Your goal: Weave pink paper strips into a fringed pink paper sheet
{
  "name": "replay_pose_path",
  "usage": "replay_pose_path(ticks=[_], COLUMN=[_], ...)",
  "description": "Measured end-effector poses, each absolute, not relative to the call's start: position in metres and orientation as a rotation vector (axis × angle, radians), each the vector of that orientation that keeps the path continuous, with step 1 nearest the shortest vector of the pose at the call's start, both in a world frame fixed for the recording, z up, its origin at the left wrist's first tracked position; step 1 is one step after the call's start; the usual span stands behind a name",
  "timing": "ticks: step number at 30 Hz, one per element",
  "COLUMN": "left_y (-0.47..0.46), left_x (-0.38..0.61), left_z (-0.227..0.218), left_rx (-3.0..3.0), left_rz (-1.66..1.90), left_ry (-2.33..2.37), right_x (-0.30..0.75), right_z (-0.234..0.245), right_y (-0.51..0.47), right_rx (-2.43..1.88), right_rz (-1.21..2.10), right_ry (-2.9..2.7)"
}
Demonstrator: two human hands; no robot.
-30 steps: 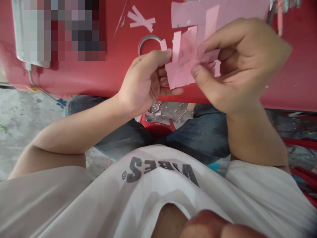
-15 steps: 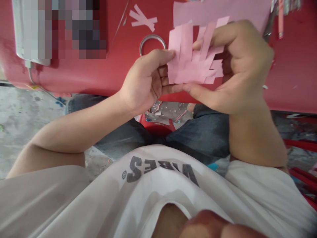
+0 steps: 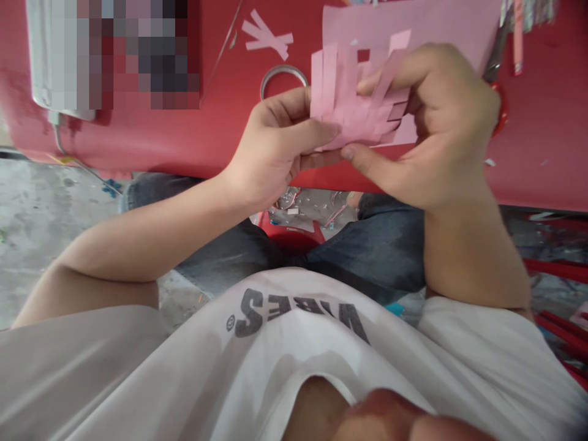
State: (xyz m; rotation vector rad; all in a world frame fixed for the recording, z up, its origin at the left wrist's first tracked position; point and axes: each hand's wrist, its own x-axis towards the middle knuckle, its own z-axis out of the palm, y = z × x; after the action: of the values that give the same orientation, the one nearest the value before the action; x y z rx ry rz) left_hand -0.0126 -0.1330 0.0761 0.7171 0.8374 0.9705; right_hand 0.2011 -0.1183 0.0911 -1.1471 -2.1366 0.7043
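Note:
Pink woven paper strips (image 3: 344,116) are held up between my two hands over the red table's front edge. The lower part is interlaced, while several strip ends stick up loose at the top. My left hand (image 3: 275,141) grips the lower left corner, its thumb lying on the front and fingers behind. At the right side my right hand (image 3: 441,122) is closed around the weave: its thumb presses near the bottom edge and its index finger rests among the upright strips. The other right fingers are partly hidden behind the paper.
On the red table (image 3: 220,141) lie a roll of tape (image 3: 283,68), a few loose pink strips (image 3: 269,38) and a larger pink sheet (image 3: 441,24). Scissors with red handles (image 3: 500,110) lie at the right. A white device with a cable (image 3: 55,125) is at the left.
My left thumb has moved down and inward from the left edge onto the front of the weave. The strips at the left have spread apart, and the red scissor handle now shows.

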Motion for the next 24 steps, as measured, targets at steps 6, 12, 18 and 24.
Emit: replay_pose_path(ticks=[6,12,18,24], left_y=[-0.1341,-0.1315,-0.1331,-0.1334], left_x=[-0.0078,-0.0099,-0.0103,-0.0107], left_z=[0.0725,0.0721,0.0733,0.0743], left_rx=[0.777,0.894,0.978,1.011], left_rz=[1.050,1.057,1.021,1.000], left_ry=[0.811,0.843,0.933,0.992], right_x=[0.1972,0.1969,0.1978,0.2024], right_z=[0.0918,0.0912,0.0881,0.0871], right_y=[-0.1219,-0.1230,-0.1204,-0.1171], right_rx=[-1.225,-1.257,-1.188,-1.142], right_rz=[0.766,0.745,0.851,0.730], right_ry=[-2.031,-2.037,-1.988,-2.092])
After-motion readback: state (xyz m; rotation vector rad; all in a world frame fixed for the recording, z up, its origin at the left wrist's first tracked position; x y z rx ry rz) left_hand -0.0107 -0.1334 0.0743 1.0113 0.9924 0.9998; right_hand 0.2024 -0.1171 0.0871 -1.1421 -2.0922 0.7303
